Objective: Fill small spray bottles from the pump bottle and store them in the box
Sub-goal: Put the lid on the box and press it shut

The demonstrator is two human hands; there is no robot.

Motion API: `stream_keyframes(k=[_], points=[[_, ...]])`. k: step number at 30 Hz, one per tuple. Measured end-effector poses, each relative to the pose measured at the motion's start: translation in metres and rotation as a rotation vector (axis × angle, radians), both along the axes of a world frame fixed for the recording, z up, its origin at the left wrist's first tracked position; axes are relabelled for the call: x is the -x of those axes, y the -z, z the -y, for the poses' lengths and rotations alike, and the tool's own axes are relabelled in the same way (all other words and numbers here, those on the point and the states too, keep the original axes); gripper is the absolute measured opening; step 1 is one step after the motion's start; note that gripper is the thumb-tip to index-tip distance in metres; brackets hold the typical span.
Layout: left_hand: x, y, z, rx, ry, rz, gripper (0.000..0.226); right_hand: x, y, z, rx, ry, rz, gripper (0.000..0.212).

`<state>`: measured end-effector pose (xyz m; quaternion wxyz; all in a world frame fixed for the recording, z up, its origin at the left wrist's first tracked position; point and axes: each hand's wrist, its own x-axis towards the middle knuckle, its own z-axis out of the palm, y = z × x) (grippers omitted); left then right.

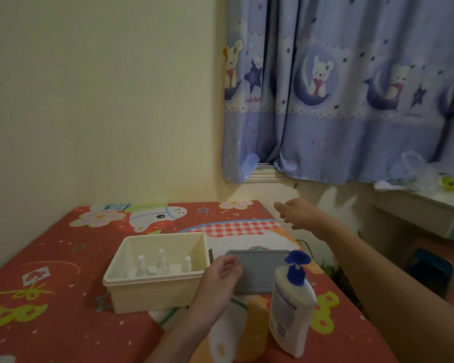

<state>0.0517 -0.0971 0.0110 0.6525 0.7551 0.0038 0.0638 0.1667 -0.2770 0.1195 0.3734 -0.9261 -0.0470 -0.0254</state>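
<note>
Pump bottle (291, 307) stands nearest, right of your left hand (218, 281), which hangs loose and empty beside the box (152, 292); dip in for one spray bottle (161, 260), gripping low; right hand (299, 213) reaches far, holding nothing

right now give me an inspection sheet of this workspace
surface: bed under a red cartoon sheet
job's things: cream box holding three small spray bottles; pump bottle upright, blue pump
clutter: grey tablet-like slab beside the box
grippers: left hand open by the box's right rim; right hand open, reaching out, holds nothing
cables: dark cord, bed's right edge
surroundings: bear-print curtain, side table
</note>
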Motion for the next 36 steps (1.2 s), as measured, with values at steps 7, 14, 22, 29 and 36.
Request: stream_keyframes(k=[7, 14, 22, 29, 36], points=[[-0.033, 0.011, 0.03, 0.021, 0.024, -0.161, 0.05, -0.019, 0.064, 0.046, -0.022, 0.09, -0.185, 0.059], [-0.064, 0.035, 0.043, 0.01, -0.042, -0.192, 0.044, -0.027, 0.118, 0.07, -0.065, 0.127, -0.287, 0.026], [-0.088, 0.064, 0.045, -0.154, -0.065, -0.234, 0.042, -0.047, 0.165, 0.076, -0.039, 0.164, -0.339, 0.024], [-0.094, 0.07, 0.049, -0.196, -0.108, -0.213, 0.042, -0.05, 0.175, 0.071, 0.004, 0.22, -0.283, 0.018], [-0.093, 0.068, 0.04, -0.207, -0.164, -0.257, 0.059, -0.048, 0.168, 0.072, -0.024, 0.239, -0.209, 0.003]])
